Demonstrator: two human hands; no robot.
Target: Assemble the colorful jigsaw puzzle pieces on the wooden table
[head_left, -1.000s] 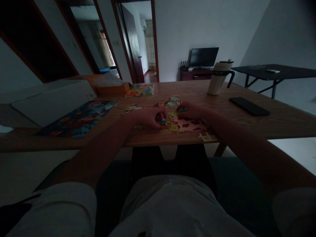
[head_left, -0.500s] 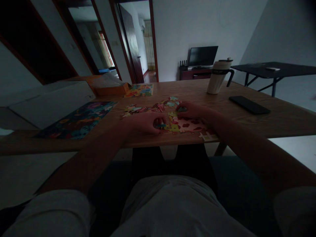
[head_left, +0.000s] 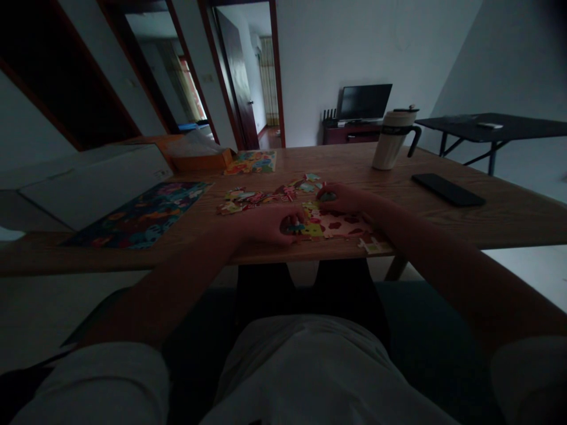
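Note:
A partly joined jigsaw puzzle (head_left: pixel 341 224), pink with dark red patches and some yellow, lies by the table's near edge. My left hand (head_left: pixel 272 224) is at its left side, thumb and fingers closed on a small teal puzzle piece (head_left: pixel 296 228) against the yellow part. My right hand (head_left: pixel 345 198) curls over the puzzle's far edge, its fingers bent round a greenish puzzle piece (head_left: pixel 326 196); the fingertips are partly hidden. Loose puzzle pieces (head_left: pixel 248 198) are strewn beyond my hands. A pale piece (head_left: pixel 371 244) lies beside my right forearm.
A dark, colourful puzzle sheet (head_left: pixel 146 215) lies on the left, beside a white box (head_left: pixel 101 183). Farther back are an orange box (head_left: pixel 201 161) and a bright picture puzzle (head_left: pixel 252 162). A handled tumbler (head_left: pixel 390 141) and a black phone (head_left: pixel 447 189) are on the right.
My left hand has shifted slightly right with the teal piece, closer to the yellow part of the puzzle. The right hand stays nearly in place.

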